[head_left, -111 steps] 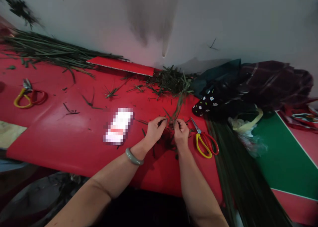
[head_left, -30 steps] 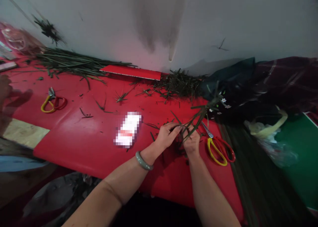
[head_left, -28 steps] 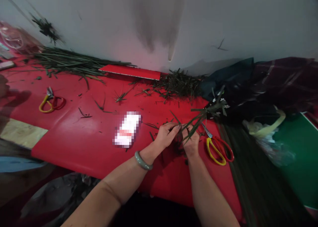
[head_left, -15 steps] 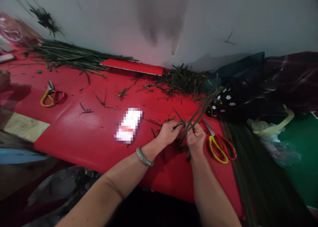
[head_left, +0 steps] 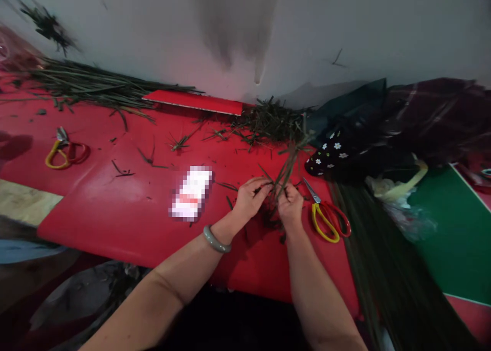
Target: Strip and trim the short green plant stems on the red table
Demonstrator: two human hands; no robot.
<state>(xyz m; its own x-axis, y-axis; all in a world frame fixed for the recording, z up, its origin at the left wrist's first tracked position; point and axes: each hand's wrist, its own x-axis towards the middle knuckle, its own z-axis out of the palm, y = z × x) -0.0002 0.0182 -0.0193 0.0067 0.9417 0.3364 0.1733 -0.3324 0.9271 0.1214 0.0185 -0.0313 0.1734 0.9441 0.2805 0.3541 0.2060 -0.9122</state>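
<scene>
Left hand (head_left: 251,201) and right hand (head_left: 291,205) both pinching green leaf-strip bundle (head_left: 288,166) between them, over red-covered table (head_left: 126,213); best keep right grip firm, draw strips snug with left, no twisting; how they cross too small to tell; yellow-and-red-handled scissors (head_left: 326,219) just beside right hand

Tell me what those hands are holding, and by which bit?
Green strips, pinched near their lower end in this view, by the left hand and right hand. The exact pinch is blurry.
</scene>
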